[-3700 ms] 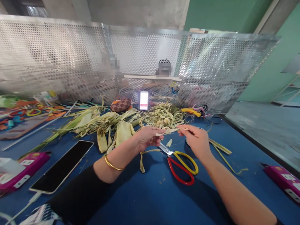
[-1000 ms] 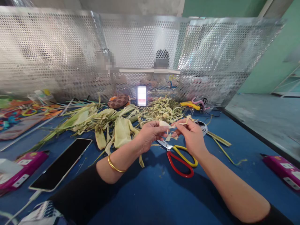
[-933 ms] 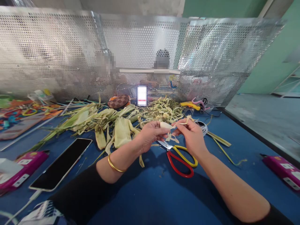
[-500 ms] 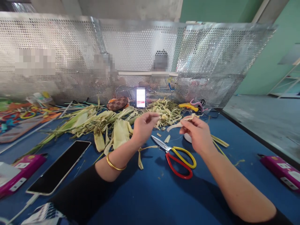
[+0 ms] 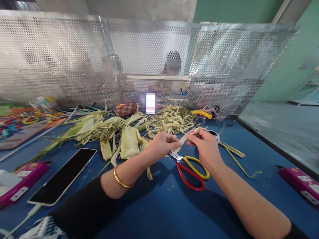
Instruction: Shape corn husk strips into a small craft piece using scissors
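A pale strip of corn husk (image 5: 183,140) stretches between my two hands above the blue table. My left hand (image 5: 163,145) pinches its lower left end, fingers closed. My right hand (image 5: 204,143) grips the upper right end between thumb and fingers. Beneath them lie scissors (image 5: 190,176) with one red and one yellow handle; the blades are mostly covered by my left hand and the strip. Behind my right hand a small white spool (image 5: 216,135) is partly hidden. Corn husks (image 5: 129,142) lie piled to the left, and a heap of twisted husk pieces (image 5: 171,119) sits just beyond my hands.
A phone (image 5: 63,176) on a cable lies at left, beside a purple box (image 5: 25,181). Another purple box (image 5: 300,182) is at right. A checkered pouch (image 5: 126,109) and a lit phone screen (image 5: 150,103) stand before the perforated metal screen (image 5: 147,43). People sit behind it.
My left hand has moved right and down and taken hold of the strip's free end. My right hand has shifted slightly left and down, bringing the strip between both hands.
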Action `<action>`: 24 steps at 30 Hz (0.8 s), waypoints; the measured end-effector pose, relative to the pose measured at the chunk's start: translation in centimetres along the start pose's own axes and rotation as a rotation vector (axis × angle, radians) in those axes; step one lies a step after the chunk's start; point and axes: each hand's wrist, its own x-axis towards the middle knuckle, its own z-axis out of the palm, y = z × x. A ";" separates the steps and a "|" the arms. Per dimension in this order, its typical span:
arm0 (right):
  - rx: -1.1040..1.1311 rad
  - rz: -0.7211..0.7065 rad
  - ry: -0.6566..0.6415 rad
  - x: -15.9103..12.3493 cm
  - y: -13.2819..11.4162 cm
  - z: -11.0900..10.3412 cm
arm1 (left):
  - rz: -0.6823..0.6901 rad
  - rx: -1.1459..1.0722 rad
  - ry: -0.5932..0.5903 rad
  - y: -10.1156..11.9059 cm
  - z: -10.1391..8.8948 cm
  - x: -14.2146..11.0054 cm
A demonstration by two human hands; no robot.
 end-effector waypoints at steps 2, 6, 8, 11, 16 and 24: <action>0.060 -0.019 0.066 0.0 0.2 0.0 | -0.058 -0.005 -0.061 0.4 -0.6 0.0; 0.080 -0.046 0.090 -0.1 0.3 0.2 | -0.094 0.027 -0.114 1.2 -1.5 -0.1; 0.050 -0.051 0.073 -0.2 0.4 0.4 | -0.106 0.043 -0.089 1.4 -1.5 -0.2; 0.004 -0.036 0.063 -0.3 0.5 0.5 | -0.137 0.024 -0.060 1.6 -1.1 -0.4; -0.120 -0.048 -0.004 -0.1 1.3 0.3 | -0.141 -0.118 -0.109 1.3 -0.7 -0.4; -0.268 -0.159 -0.045 -0.3 1.4 0.1 | -0.113 -0.117 -0.040 1.2 -0.6 -0.3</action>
